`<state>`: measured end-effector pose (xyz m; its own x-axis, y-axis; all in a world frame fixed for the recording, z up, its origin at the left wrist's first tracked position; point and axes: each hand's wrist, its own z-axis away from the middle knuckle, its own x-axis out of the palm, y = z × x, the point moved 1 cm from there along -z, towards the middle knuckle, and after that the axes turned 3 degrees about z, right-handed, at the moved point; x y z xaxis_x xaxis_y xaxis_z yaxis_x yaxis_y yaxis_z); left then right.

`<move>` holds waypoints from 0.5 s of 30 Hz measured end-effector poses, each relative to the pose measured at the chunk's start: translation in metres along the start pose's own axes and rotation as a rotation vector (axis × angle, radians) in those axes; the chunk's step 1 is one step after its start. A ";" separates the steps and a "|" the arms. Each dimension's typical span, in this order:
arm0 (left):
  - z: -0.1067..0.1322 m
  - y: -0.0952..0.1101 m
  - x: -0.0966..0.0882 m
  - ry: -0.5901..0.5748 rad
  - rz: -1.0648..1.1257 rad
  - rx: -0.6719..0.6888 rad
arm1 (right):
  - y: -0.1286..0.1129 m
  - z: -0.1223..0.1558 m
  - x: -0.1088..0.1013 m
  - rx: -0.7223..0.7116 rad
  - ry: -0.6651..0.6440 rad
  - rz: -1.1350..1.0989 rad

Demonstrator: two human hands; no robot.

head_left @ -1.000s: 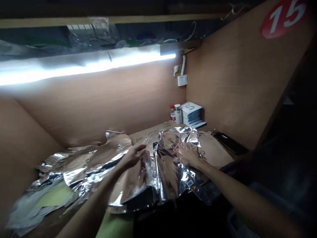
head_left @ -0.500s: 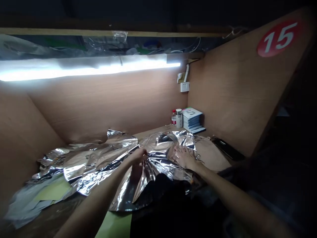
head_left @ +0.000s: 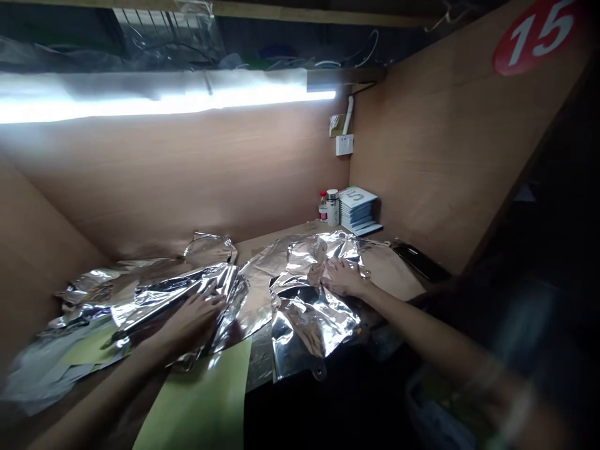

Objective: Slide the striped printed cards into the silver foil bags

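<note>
Crinkled silver foil sheets cover the wooden desk. My left hand [head_left: 194,319] lies flat, fingers spread, on the left foil pile [head_left: 140,300]. My right hand [head_left: 341,278] rests palm down on the right foil sheet [head_left: 304,312], fingers together and pressing at a fold near its upper edge. That sheet hangs over the desk's front edge. A pale green sheet [head_left: 201,406] lies on the desk below my left hand.
Wooden partition walls enclose the desk on three sides, with a lit strip lamp [head_left: 164,103] above. In the back right corner stand two small bottles [head_left: 329,207] and a stack of blue-white booklets [head_left: 359,209]. A dark flat object [head_left: 419,262] lies at the right.
My left hand has moved left from the middle fold and now lies flat on the left foil pile. The right foil sheet has been spread flatter. My right hand stayed nearly in place.
</note>
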<state>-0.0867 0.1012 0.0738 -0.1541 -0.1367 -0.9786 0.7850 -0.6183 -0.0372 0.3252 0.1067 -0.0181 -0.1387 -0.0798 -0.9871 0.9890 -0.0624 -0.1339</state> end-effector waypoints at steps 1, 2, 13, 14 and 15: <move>0.002 0.024 -0.001 0.091 0.038 0.043 | 0.000 0.000 -0.001 -0.003 -0.001 0.003; 0.003 0.052 0.003 0.161 0.094 0.112 | -0.001 -0.001 -0.003 -0.005 -0.002 0.006; 0.015 0.137 0.085 0.230 -0.002 0.313 | -0.023 0.054 -0.034 -0.332 0.009 -0.086; 0.021 0.145 0.078 0.209 0.054 0.295 | -0.027 0.073 -0.032 -0.514 -0.020 -0.097; 0.026 0.154 0.069 0.168 0.115 0.285 | -0.029 0.094 -0.027 -0.697 -0.044 -0.091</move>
<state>0.0082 -0.0240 0.0058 0.0449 -0.1031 -0.9937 0.5888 -0.8008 0.1097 0.2955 0.0170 0.0206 -0.2100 -0.1456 -0.9668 0.7734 0.5802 -0.2553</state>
